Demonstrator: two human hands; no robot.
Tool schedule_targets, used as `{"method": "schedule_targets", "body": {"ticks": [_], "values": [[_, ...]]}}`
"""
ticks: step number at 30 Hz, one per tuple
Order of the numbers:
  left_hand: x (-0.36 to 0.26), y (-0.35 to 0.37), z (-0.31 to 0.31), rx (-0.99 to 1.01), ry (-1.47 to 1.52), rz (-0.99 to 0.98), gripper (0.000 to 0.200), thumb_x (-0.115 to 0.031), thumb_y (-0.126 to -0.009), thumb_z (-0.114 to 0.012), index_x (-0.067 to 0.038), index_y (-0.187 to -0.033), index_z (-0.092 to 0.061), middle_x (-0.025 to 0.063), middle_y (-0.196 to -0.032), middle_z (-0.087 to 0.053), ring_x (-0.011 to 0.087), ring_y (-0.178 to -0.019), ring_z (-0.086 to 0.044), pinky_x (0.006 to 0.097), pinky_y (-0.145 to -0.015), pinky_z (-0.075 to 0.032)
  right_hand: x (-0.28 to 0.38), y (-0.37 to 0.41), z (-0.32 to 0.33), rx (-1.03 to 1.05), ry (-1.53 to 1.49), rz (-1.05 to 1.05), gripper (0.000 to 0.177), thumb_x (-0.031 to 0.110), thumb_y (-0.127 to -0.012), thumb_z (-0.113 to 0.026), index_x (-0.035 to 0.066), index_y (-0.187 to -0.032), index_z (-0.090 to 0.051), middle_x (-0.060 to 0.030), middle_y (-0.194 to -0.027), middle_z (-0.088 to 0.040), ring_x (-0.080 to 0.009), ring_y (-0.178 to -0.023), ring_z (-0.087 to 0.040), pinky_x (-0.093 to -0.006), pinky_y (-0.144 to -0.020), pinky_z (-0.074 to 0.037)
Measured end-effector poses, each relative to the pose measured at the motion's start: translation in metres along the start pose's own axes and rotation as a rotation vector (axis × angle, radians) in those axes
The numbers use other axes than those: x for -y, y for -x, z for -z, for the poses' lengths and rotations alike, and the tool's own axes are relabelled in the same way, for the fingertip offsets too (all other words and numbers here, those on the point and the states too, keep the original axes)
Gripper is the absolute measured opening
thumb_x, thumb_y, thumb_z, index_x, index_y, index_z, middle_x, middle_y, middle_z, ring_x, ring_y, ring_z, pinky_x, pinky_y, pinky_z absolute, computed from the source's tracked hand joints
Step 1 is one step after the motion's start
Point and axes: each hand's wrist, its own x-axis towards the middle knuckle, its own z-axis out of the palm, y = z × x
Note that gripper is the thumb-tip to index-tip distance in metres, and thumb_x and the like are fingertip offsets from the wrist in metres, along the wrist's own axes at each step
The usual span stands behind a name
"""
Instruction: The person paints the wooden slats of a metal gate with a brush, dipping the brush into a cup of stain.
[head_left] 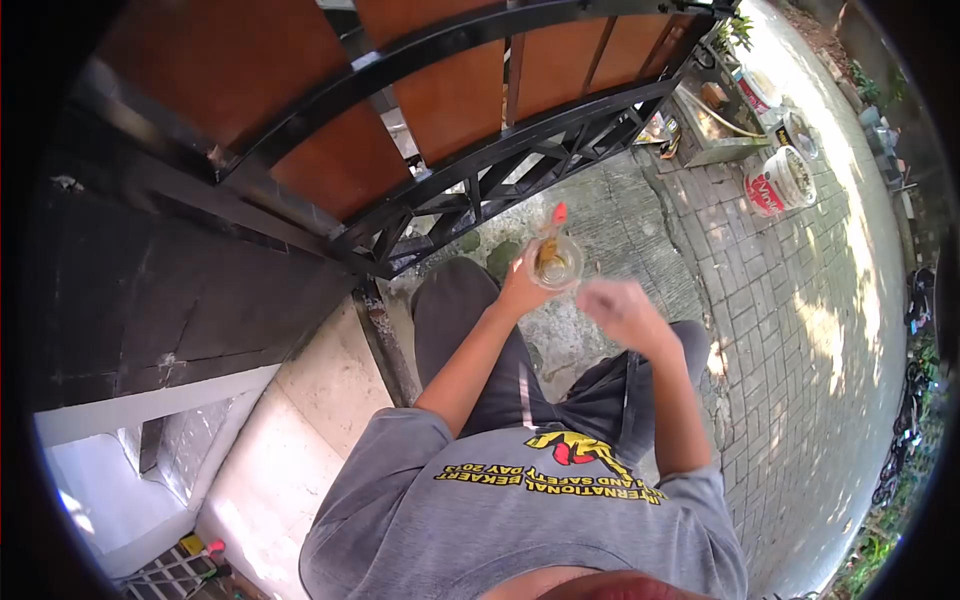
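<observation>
My left hand (520,291) is wrapped round a clear cup (570,262) above my knees. Something yellow-brown (547,258) shows inside the cup. A slim item with a red tip (560,212) sticks out past the far side of the rim. My right hand (617,308) hovers just to the right of the cup, its fingers bent and smeared by motion; I cannot tell whether it holds anything.
A black metal gate with brown panels (450,90) rises ahead and to the left. Several buckets, one a white and red bucket (783,182), stand on the paving (750,260) at right. Beside me is a pale tiled ledge (320,390).
</observation>
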Motion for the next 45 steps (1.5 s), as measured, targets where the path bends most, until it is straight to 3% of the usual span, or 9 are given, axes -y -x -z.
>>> {"method": "schedule_targets", "body": {"ticks": [5,7,13,24,28,31,32,41,45], "values": [[-0.003,0.003,-0.008,0.074,0.054,-0.036,0.079,-0.038,-0.067,-0.099,-0.005,-0.128,-0.061,0.0136,-0.121,-0.071,0.0294,-0.113,-0.071,0.0394,-0.097,-0.055,0.029,0.156,-0.008,0.231,-0.039,-0.057,0.015,0.005,-0.092,-0.068,0.003,-0.105,-0.073,-0.0138,-0.093,-0.073,-0.0342,-0.084,-0.07,-0.0406,-0.073,-0.057],[0.004,-0.001,-0.013,0.085,0.044,-0.091,0.079,-0.036,-0.067,-0.099,-0.004,-0.129,-0.061,0.0133,-0.12,-0.071,0.0281,-0.112,-0.07,0.0397,-0.097,-0.054,0.064,0.213,-0.006,0.392,0.094,-0.403,0.03,0.007,-0.089,-0.066,0.006,-0.119,-0.072,-0.0144,-0.114,-0.07,-0.0366,-0.102,-0.069,-0.0432,-0.088,-0.057],[-0.002,0.003,-0.014,0.21,0.063,-0.088,0.078,-0.034,-0.067,-0.099,-0.004,-0.129,-0.061,0.0127,-0.117,-0.07,0.025,-0.106,-0.069,0.0376,-0.096,-0.054,0.097,0.303,-0.084,0.168,-0.11,-0.512,0.041,0.011,-0.095,-0.056,0.007,-0.135,-0.063,-0.0154,-0.143,-0.056,-0.037,-0.126,-0.061,-0.0409,-0.106,-0.051],[0.004,0.007,-0.012,0.342,-0.008,-0.093,0.081,-0.042,-0.067,-0.098,-0.004,-0.128,-0.062,0.0116,-0.113,-0.074,0.0255,-0.11,-0.071,0.0391,-0.098,-0.054,0.126,0.26,-0.11,0.179,0.184,-0.414,0.044,-0.001,-0.082,-0.062,0.001,-0.126,-0.067,-0.0129,-0.15,-0.053,-0.0352,-0.123,-0.057,-0.0404,-0.107,-0.051],[0.008,0.004,-0.009,0.39,-0.007,-0.001,0.091,-0.043,-0.067,-0.098,-0.003,-0.138,-0.058,0.0121,-0.121,-0.073,0.0254,-0.115,-0.07,0.0393,-0.102,-0.053,0.12,0.253,-0.103,0.229,0.166,-0.22,0.062,0.002,-0.075,-0.071,0.005,-0.136,-0.061,-0.0153,-0.132,-0.066,-0.0362,-0.118,-0.059,-0.0399,-0.106,-0.05],[0.022,0.007,-0.019,0.141,-0.137,0.011,0.087,-0.043,-0.067,-0.098,-0.003,-0.134,-0.06,0.0124,-0.117,-0.073,0.024,-0.113,-0.069,0.039,-0.101,-0.053,0.116,0.266,-0.105,0.175,0.188,-0.388,0.085,0.006,-0.062,-0.084,0.015,-0.143,-0.057,-0.0152,-0.115,-0.062,-0.0396,-0.111,-0.06,-0.0466,-0.092,-0.055],[-0.001,0.005,-0.006,0.301,0.056,0.073,0.077,-0.042,-0.069,-0.098,-0.004,-0.126,-0.062,0.011,-0.11,-0.072,0.023,-0.103,-0.07,0.0384,-0.094,-0.054,0.124,0.261,-0.102,0.195,0.218,-0.407,0.084,0.004,-0.064,-0.084,0.014,-0.143,-0.058,-0.015,-0.114,-0.062,-0.039,-0.108,-0.06,-0.0461,-0.089,-0.055],[0.015,0.001,-0.012,0.261,0.186,-0.137,0.074,-0.034,-0.069,-0.1,0.001,-0.121,-0.062,0.0096,-0.105,-0.074,0.0199,-0.096,-0.071,0.0354,-0.088,-0.057,0.139,0.261,-0.092,0.222,0.176,-0.426,0.076,0.006,-0.071,-0.083,0.012,-0.143,-0.061,-0.0014,-0.138,-0.068,-0.0273,-0.103,-0.06,-0.0396,-0.092,-0.054],[0.009,0.007,-0.002,0.152,0.17,-0.14,0.065,-0.033,-0.07,-0.1,-0.003,-0.114,-0.062,0.0049,-0.1,-0.072,0.0151,-0.089,-0.067,0.034,-0.084,-0.057,0.141,0.243,-0.082,0.339,0.141,-0.649,0.084,0.009,-0.071,-0.087,0.026,-0.147,-0.056,-0.0104,-0.116,-0.065,-0.0311,-0.105,-0.061,-0.0419,-0.092,-0.054]]}}
